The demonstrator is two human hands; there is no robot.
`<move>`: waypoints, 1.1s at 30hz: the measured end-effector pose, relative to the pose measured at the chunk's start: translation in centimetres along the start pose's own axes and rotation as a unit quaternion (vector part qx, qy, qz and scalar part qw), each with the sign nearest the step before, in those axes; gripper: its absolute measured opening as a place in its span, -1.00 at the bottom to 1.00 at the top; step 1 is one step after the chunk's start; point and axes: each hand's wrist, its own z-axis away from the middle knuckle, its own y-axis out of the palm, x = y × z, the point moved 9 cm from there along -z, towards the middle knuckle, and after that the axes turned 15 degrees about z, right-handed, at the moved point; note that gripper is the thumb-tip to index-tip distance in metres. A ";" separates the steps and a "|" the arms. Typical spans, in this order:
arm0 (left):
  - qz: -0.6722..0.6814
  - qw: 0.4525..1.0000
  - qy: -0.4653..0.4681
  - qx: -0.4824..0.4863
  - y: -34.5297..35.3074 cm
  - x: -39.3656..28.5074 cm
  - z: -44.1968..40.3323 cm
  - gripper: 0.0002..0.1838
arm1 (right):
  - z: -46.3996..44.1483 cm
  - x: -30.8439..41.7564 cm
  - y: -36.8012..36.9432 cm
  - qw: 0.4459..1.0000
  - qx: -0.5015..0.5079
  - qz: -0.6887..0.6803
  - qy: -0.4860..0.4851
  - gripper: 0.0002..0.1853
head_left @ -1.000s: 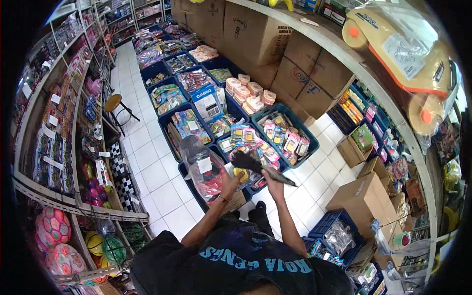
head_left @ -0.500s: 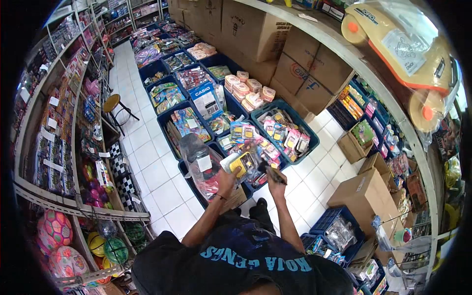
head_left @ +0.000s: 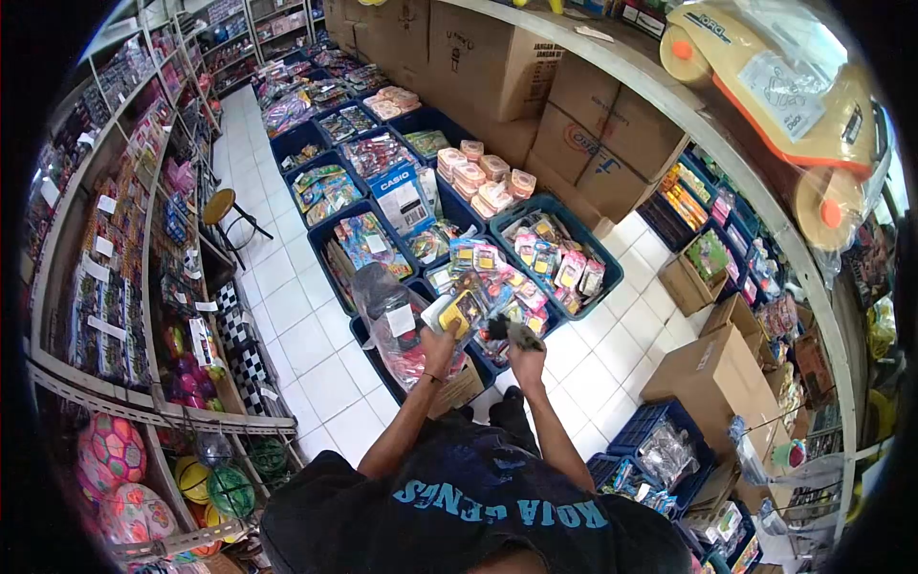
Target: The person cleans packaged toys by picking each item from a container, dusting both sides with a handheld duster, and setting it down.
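My left hand point(head_left: 439, 352) is closed on a yellow blister pack point(head_left: 462, 312) with a dark item in its front and a pale card edge. It holds the pack above a blue crate of similar packs point(head_left: 524, 297). In my right hand point(head_left: 526, 364) is a bunched, dark grey and black cloth-like thing point(head_left: 516, 332); its exact kind is unclear. The fingers wrap round it, to the right of the pack. Beside my left hand, a clear plastic bag point(head_left: 390, 316) with red and black contents and a white label lies on the nearest left crate.
Rows of blue crates with packaged toys stretch ahead, with a CASIO box point(head_left: 402, 199) upright among them. Large cartons point(head_left: 598, 134) stand behind. Shelves curve along the left, near a stool point(head_left: 219, 206). An open carton point(head_left: 708, 378) stands at the right.
My right hand has shifted slightly left, and the cloth-like thing in it has changed position. The yellow pack has tilted and lowered a little; my left hand still grips it.
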 end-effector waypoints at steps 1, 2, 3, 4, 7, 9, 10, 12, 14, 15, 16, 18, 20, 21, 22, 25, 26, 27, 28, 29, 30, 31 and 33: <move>0.021 1.000 0.001 0.001 0.0 -0.4 0.1 -0.69 | 0.1 2.2 -1.1 0.996 -0.039 0.022 -0.079 -0.79; 0.017 1.000 -0.001 -0.001 -0.2 -0.5 0.0 -0.68 | -0.2 4.1 -1.6 0.986 -0.060 0.072 -0.137 -0.77; 0.013 1.000 -0.004 -0.003 -0.4 -0.4 0.1 -0.68 | -0.2 6.6 -2.1 0.970 -0.081 0.121 -0.193 -0.76; 0.011 1.000 -0.013 0.003 -0.2 -0.4 0.0 -0.67 | -0.2 8.0 -2.0 0.965 -0.078 0.123 -0.218 -0.76; 0.009 1.000 -0.019 0.022 0.5 -0.8 0.1 -0.63 | 0.4 9.1 -0.4 0.969 -0.017 0.073 -0.234 -0.73; 0.017 0.999 0.011 0.033 0.9 -1.7 0.1 -0.62 | 0.6 6.4 1.1 0.939 -0.004 0.185 -0.289 -0.73; 0.027 0.999 0.005 0.025 0.5 -1.4 0.0 -0.64 | 0.2 3.9 1.2 0.965 0.007 0.144 -0.220 -0.73; 0.049 0.999 -0.003 0.008 0.0 -1.3 -0.4 -0.66 | -0.5 0.6 1.5 0.994 0.030 0.060 -0.083 -0.73; 0.063 0.998 -0.019 -0.007 -0.5 -1.4 0.0 -0.65 | -0.4 2.0 0.4 0.984 -0.044 0.063 -0.160 -0.74; 0.070 0.997 -0.027 -0.012 -0.4 -1.6 0.2 -0.65 | -0.3 3.4 -0.3 0.975 -0.083 0.063 -0.198 -0.74; 0.075 0.997 -0.023 -0.005 -0.3 -1.5 0.0 -0.64 | -0.2 4.7 -0.6 0.977 -0.065 0.056 -0.195 -0.75; 0.083 0.996 -0.019 0.009 -0.3 -1.2 0.1 -0.63 | 0.9 8.3 -0.7 0.965 -0.070 0.073 -0.242 -0.74; 0.075 0.997 -0.024 0.000 0.0 -1.4 0.3 -0.62 | 2.2 10.3 -0.4 0.947 -0.048 0.114 -0.295 -0.70; 0.070 0.997 -0.026 -0.005 0.0 -1.5 0.4 -0.62 | 2.4 8.9 0.4 0.942 -0.021 0.145 -0.300 -0.68; 0.079 0.997 -0.027 -0.004 -0.1 -1.4 0.2 -0.62 | 2.2 6.4 1.3 0.935 0.006 0.177 -0.306 -0.66; 0.069 0.997 -0.026 -0.007 -0.8 -1.0 -0.6 -0.64 | 1.9 4.8 1.0 0.971 0.040 0.143 -0.190 -0.63; 0.042 0.999 -0.023 -0.011 -1.0 -1.0 -1.0 -0.65 | 1.9 6.2 0.1 0.962 0.002 0.127 -0.241 -0.63; 0.013 0.999 -0.024 -0.018 -1.4 -1.0 -0.9 -0.66 | 2.4 7.4 -1.0 0.951 -0.034 0.111 -0.288 -0.64; 0.016 0.999 -0.023 -0.027 -1.9 -1.0 -0.5 -0.66 | 2.1 8.6 -1.2 0.949 -0.026 0.150 -0.275 -0.64; 0.022 0.999 -0.019 -0.034 -1.8 -1.2 -0.5 -0.65 | 2.1 9.3 -1.3 0.947 -0.030 0.143 -0.285 -0.63; 0.028 0.999 -0.015 -0.039 -1.6 -1.4 -0.7 -0.65 | 2.2 10.0 -1.0 0.945 -0.036 0.137 -0.295 -0.63; 0.025 0.998 -0.019 -0.046 -2.0 -0.3 -1.2 -0.65 | 2.4 10.6 -0.8 0.942 -0.044 0.130 -0.305 -0.62; 0.016 0.998 -0.029 -0.059 -2.8 1.3 -2.0 -0.65 | 3.5 11.4 0.3 0.938 -0.014 0.131 -0.322 -0.62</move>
